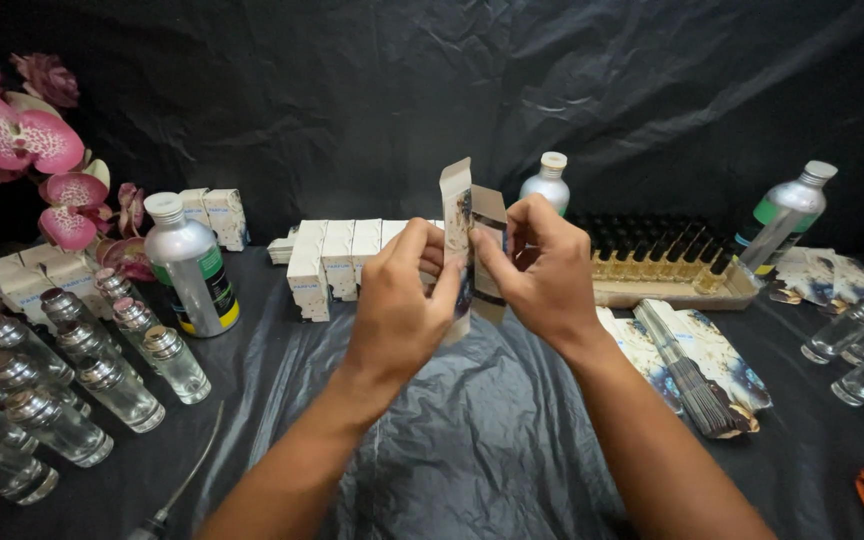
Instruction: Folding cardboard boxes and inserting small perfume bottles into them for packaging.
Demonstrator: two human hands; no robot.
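Both hands pinch a small, tall, white printed cardboard box (pixel 470 240) above the black plastic-covered surface (pixel 472 440); left hand (pixel 397 310) grips its left side, right hand (pixel 542 275) its right. It looks light, thin, easy to crush, so holding the edges seems best. Behind the box stands a silver metal bottle with a white cap (pixel 546 182).

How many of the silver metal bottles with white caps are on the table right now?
3: one silver bottle left beside the glass vials, one behind the right hand and partly hidden, one leaning at far right. More may sit out of view.
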